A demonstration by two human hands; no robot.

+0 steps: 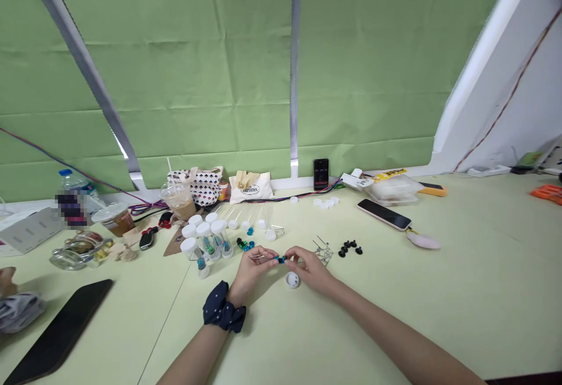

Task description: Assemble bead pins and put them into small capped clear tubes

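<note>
My left hand (251, 267), with a dark dotted scrunchie (223, 308) at the wrist, is pinched on a small blue piece (280, 260). A thin metal wire (259, 255) shows along its fingers. From the other side, the fingertips of my right hand (311, 269) are closed on the same blue piece. Just below the fingers sits a small white cap (292, 280) with tiny bits in it. Loose metal wire parts (324, 253) lie behind my right hand, and several black knobs (350, 247) are to their right. Small blue and green pieces (246, 245) lie beyond my left hand.
Clear tubes with white lids (204, 239) stand at the left, with more tubes lying behind. Farther back are a drink cup (179, 200), a white pouch (250, 187) and an upright phone (321, 173). Another phone (384, 215) lies right; a black slab (61, 329) lies left, near another person's hand (7, 281).
</note>
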